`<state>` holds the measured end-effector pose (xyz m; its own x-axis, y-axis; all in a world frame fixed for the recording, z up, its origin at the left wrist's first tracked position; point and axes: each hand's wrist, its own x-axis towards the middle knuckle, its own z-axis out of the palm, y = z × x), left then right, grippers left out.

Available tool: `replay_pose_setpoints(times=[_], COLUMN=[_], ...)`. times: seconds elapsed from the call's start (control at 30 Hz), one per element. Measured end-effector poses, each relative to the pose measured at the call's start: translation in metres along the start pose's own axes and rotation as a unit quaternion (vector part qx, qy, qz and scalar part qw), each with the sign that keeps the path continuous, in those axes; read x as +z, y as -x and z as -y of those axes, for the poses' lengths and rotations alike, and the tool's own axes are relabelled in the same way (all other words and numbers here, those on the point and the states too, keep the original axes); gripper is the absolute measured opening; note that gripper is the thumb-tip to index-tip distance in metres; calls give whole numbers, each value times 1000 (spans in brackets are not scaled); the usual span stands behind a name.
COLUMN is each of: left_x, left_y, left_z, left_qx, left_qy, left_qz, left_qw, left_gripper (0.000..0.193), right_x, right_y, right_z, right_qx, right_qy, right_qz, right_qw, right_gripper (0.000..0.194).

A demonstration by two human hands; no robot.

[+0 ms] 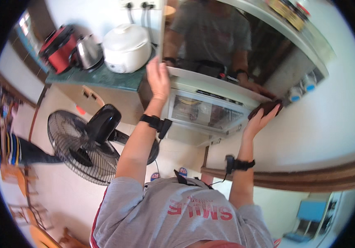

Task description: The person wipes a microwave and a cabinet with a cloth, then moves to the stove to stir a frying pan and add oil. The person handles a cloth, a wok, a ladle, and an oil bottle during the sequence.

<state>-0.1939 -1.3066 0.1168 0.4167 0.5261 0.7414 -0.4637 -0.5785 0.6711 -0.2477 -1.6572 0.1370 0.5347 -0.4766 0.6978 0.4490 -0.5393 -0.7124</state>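
A broad dark glossy panel with a pale frame is in front of me and mirrors my shirt and arms. My left hand is up at the panel's lower left edge, fingers extended, with nothing visible in it. At the lower right corner, my right hand presses a dark brown cloth against the frame. The fingers lie partly over this cloth. Below the panel is a glass-fronted cabinet with a dark control strip; dishes show dimly through its glass.
A white lidded cooker, a steel kettle and a red appliance stand on the green counter. A black standing fan is close to my left arm. Jars rest above the panel; a person's leg shows far left.
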Motion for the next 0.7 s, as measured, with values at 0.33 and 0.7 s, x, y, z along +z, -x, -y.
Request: replay_pose_setpoints(times=[0.33, 0.7], left_x=[-50, -89], left_y=[54, 110], left_z=[-56, -45], left_qx=[-124, -369], left_qy=[143, 438], left_qz=[50, 43], left_qw=[981, 819], left_gripper=[59, 41], right_x=[45, 119], right_y=[118, 123], right_z=[96, 152], right_qx=[183, 88], right_qy=[-218, -196], right_qz=[417, 605], right_qw=[863, 767], right_gripper=[62, 56])
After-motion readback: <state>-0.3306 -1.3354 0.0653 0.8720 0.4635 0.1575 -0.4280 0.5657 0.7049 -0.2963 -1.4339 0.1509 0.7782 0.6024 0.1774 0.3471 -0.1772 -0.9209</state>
